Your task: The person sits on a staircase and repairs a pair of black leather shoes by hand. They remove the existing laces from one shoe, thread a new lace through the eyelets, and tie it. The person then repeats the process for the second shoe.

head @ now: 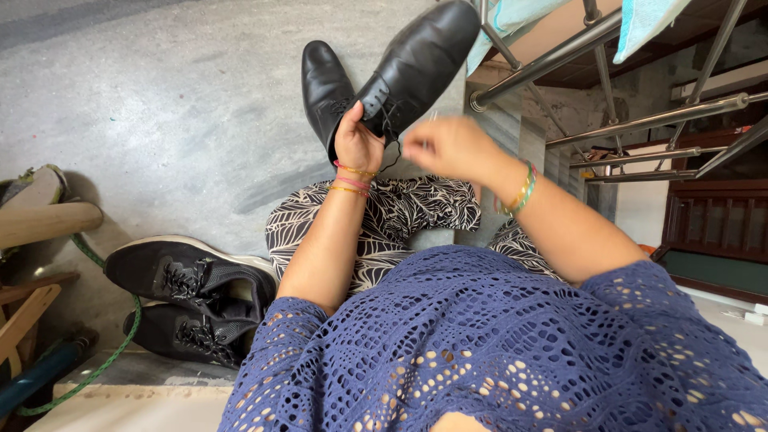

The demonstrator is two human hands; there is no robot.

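Observation:
My left hand (357,142) grips a black leather lace-up shoe (420,60) by its opening and holds it up, toe pointing away to the upper right. My right hand (452,146), blurred, is just right of the shoe with fingers pinched together, seemingly on the thin black lace that hangs from the shoe. A second black leather shoe (324,84) lies on the grey floor right behind my left hand. I sit with patterned black-and-white trousers (400,216) and a blue knitted top (496,344).
A pair of black sneakers with white soles (192,292) lies on the floor at my left. Wooden furniture legs (40,232) and a green rope (120,344) are at the far left. Steel railing bars (608,88) with hanging cloth run along the right.

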